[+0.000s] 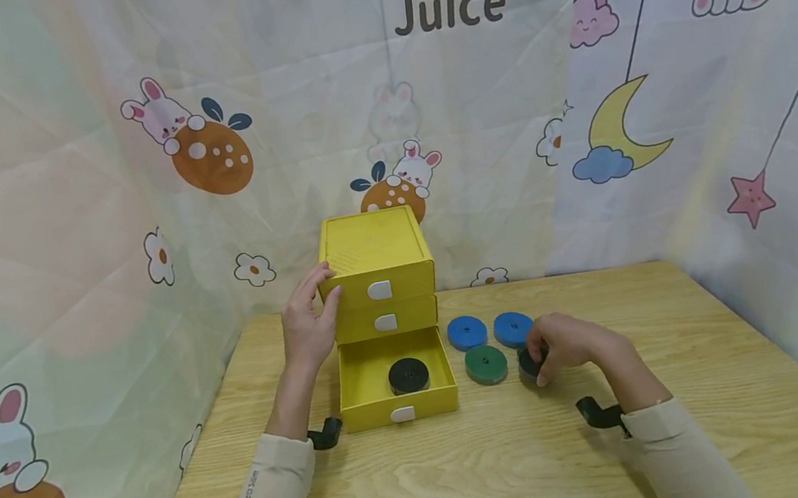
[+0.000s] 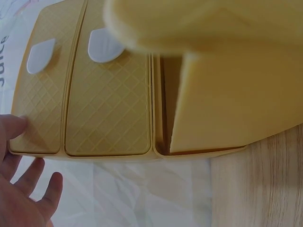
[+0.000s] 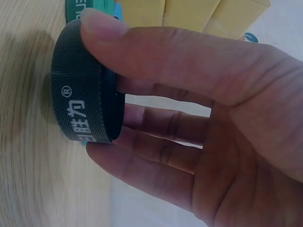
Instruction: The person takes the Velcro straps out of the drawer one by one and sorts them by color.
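A yellow three-drawer box (image 1: 373, 240) stands on the table with its bottom drawer (image 1: 401, 411) pulled out. My left hand (image 1: 308, 320) grips the box's upper left front corner, thumb on the front and fingers along the side. A black roll of tape (image 1: 408, 375) lies flat in the open drawer. To the right of the box, my right hand (image 1: 570, 342) pinches another black roll of tape (image 3: 78, 85), woven and printed with white characters, between thumb and fingers. Beside it are a green roll (image 1: 486, 364) and two blue rolls, one on the left (image 1: 466, 333) and one on the right (image 1: 513, 328).
The two upper drawers (image 1: 415, 314) are closed, each with a white tab (image 1: 379, 290). A printed cloth (image 1: 476, 146) hangs behind and at both sides of the wooden table (image 1: 518, 460). Black camera mounts (image 1: 600, 412) stick out from both wrists.
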{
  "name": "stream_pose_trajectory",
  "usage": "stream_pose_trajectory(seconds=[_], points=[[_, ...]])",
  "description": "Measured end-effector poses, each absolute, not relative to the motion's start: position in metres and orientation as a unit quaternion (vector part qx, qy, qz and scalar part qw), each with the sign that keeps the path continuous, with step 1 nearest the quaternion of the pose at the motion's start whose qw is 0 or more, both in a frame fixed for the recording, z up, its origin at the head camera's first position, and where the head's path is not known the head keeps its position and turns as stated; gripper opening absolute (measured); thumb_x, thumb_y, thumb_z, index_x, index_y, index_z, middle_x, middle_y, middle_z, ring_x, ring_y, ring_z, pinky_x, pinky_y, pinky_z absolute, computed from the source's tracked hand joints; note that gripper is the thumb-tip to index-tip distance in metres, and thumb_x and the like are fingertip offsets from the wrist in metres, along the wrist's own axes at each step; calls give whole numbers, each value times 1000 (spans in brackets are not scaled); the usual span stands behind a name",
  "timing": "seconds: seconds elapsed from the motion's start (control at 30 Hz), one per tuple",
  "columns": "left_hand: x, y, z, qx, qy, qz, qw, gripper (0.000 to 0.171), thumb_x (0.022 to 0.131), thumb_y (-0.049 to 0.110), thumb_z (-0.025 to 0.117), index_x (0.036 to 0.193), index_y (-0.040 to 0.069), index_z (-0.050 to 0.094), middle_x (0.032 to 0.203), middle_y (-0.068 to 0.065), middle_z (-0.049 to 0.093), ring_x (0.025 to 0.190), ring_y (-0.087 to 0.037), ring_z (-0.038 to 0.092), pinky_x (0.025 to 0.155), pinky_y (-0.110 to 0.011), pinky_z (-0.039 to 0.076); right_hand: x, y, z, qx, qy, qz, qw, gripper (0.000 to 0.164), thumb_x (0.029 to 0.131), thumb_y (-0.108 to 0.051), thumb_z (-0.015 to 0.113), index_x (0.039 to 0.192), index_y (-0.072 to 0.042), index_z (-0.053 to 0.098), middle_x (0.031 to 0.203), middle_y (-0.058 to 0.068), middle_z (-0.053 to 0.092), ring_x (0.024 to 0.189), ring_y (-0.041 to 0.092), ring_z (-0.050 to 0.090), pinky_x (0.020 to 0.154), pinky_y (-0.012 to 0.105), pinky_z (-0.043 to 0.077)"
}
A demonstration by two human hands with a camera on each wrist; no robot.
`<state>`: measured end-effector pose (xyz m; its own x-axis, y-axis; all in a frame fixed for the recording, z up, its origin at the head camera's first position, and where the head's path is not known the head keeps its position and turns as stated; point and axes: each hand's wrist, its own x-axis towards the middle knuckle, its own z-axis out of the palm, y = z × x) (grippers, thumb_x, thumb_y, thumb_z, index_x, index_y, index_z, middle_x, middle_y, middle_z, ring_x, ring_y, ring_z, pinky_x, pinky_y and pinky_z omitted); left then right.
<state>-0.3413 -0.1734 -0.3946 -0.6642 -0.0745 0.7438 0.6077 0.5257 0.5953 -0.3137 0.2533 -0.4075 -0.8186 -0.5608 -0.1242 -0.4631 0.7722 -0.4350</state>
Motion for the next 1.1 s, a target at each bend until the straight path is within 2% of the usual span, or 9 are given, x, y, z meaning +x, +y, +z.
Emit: stream_pose_trajectory(seconds=[0.67, 0.93, 1.1], points=[[-341, -174, -395, -171, -789, -453, 379, 23, 100, 11, 71, 122, 7, 71, 144, -5, 66, 138, -25, 59, 110, -50, 51, -311, 252, -414, -243, 933, -187, 190, 31, 70, -12, 96, 66, -12, 66, 63, -4, 60, 60, 13, 53, 57, 29, 45], [-341, -174, -394, -173, -789, -454, 377, 24, 99, 10, 71, 123, 7, 71, 144, -5, 65, 138, -26, 59, 109, -51, 52, -312, 249, -420, -244, 935, -171, 193, 32, 71, -15, 97, 64, -15, 65, 61, -7, 57, 58, 9, 48, 56, 26, 41], [-341, -174, -395, -173, -788, -455, 377, 24, 99, 10, 71, 123, 7, 71, 144, -5, 66, 138, -25, 59, 109, -50, 52, -311, 248, -421, -238, 937, -174, 188, 32, 69, -13, 97, 64, -13, 65, 60, -6, 58, 59, 11, 50, 56, 27, 42]])
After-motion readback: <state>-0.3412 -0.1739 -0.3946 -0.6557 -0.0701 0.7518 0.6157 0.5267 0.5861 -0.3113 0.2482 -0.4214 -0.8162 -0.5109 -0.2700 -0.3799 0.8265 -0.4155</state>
